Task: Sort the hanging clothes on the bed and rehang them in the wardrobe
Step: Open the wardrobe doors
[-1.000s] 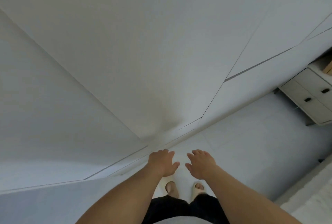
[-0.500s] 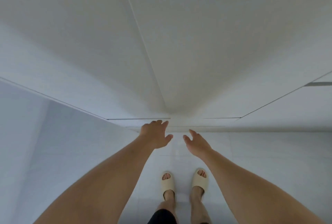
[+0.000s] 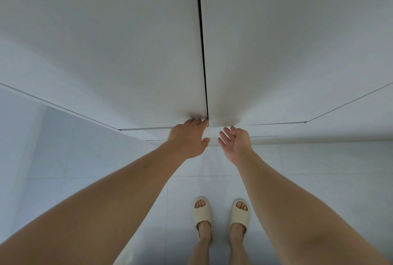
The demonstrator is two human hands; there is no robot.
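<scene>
Two plain white wardrobe doors fill the upper view, the left door (image 3: pixel 119 56) and the right door (image 3: pixel 287 52), closed with a thin dark gap (image 3: pixel 202 47) between them. My left hand (image 3: pixel 188 139) reaches to the bottom corner of the left door, its fingertips touching the lower edge beside the gap. My right hand (image 3: pixel 235 144) is open, palm turned inward, fingers spread just below the lower edge of the right door. No clothes, hangers or bed are in view.
A pale tiled floor (image 3: pixel 319 179) lies below. My feet in cream slides (image 3: pixel 221 213) stand close to the wardrobe base. More white panels run off to the left (image 3: pixel 32 77) and right (image 3: pixel 361 111).
The view has swung from the side panels and a drawer unit to face the two doors. Both hands have moved up to the doors' lower edge, the left now touching it.
</scene>
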